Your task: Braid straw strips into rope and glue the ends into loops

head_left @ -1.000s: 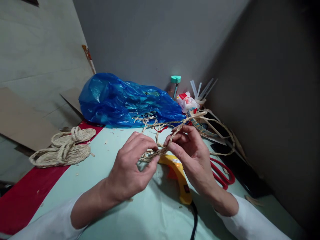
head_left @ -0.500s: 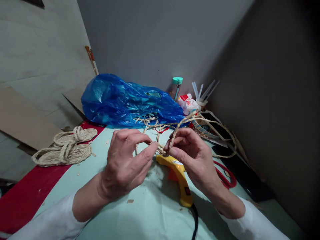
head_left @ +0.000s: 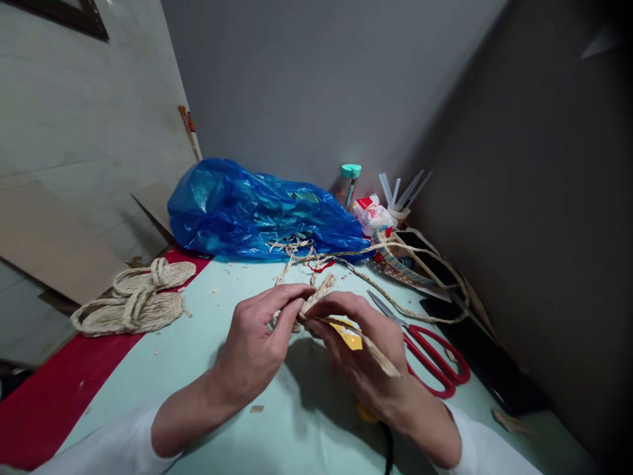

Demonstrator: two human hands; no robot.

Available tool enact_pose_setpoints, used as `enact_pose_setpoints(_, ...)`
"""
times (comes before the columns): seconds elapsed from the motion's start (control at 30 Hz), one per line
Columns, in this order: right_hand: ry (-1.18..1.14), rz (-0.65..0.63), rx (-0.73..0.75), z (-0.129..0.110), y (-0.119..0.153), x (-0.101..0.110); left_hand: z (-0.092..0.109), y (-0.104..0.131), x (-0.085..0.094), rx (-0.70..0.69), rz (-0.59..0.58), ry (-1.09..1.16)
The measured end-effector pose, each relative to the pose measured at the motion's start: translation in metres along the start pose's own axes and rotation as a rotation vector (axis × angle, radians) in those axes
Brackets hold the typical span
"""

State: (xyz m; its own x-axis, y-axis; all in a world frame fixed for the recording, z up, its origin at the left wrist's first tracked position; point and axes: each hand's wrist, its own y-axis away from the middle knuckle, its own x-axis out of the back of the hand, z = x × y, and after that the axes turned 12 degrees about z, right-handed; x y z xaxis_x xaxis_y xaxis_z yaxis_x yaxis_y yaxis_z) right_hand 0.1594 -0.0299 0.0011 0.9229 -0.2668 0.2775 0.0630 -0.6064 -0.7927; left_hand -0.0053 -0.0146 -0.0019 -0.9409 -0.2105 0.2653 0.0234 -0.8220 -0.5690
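Observation:
Over the middle of the table, my left hand pinches a braided straw cord between thumb and fingers. My right hand grips the same cord from the other side, its fingertips meeting those of the left. One short end points up between the hands, and a frayed tail lies across the right hand. Behind and below the right hand is a yellow glue gun, mostly hidden. Red-handled scissors lie just right of that hand.
A blue plastic bag lies at the back, with loose straw strands before it. Two small woven straw slippers rest on the left. Farther back right stand a teal-lidded jar and a cup of clear sticks. A long cord loops rightward.
The cord between my hands has been turned, and its frayed tail now shows over the right hand. Both hands sit slightly lower. More of the scissors shows; the glue gun is more covered.

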Motion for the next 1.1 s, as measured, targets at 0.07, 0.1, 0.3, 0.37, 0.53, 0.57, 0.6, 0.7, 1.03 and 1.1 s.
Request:
enact_pose_setpoints(0.07, 0.045, -0.064, 0.062, 0.000, -0.004, 0.004, 0.003, -0.003, 0.001, 0.189, -0.002, 0.120)
enact_pose_setpoints(0.1, 0.062, -0.091, 0.081, -0.001, -0.006, 0.005, 0.004, -0.005, 0.001, 0.276, -0.008, 0.190)
enact_pose_setpoints(0.3, 0.066, -0.091, 0.140, 0.002, -0.006, 0.007, 0.001, -0.015, 0.000, 0.588, -0.036, 0.440)
enact_pose_setpoints(0.37, 0.058, -0.086, 0.169, 0.005, -0.004, 0.006, 0.000, -0.015, -0.001, 0.635, -0.039, 0.490)
enact_pose_setpoints(0.53, 0.055, -0.084, 0.236, 0.008, -0.003, 0.006, -0.002, -0.014, -0.001, 0.665, -0.025, 0.534)
enact_pose_setpoints(0.57, 0.064, -0.089, 0.244, 0.008, -0.004, 0.007, -0.002, -0.013, -0.001, 0.662, -0.024, 0.536)
enact_pose_setpoints(0.6, 0.075, -0.088, 0.248, 0.007, -0.005, 0.007, -0.002, -0.013, 0.000, 0.661, -0.025, 0.537)
enact_pose_setpoints(0.7, 0.122, -0.072, 0.233, 0.004, -0.007, 0.008, -0.002, -0.011, 0.001, 0.681, -0.042, 0.556)
enact_pose_setpoints(1.03, -0.052, 0.124, -0.260, 0.006, 0.002, 0.000, 0.004, -0.009, 0.003, 0.708, -0.073, 0.567)
enact_pose_setpoints(1.1, -0.125, 0.127, -0.378, 0.009, 0.002, 0.000, 0.003, -0.010, 0.003, 0.698, -0.069, 0.567)
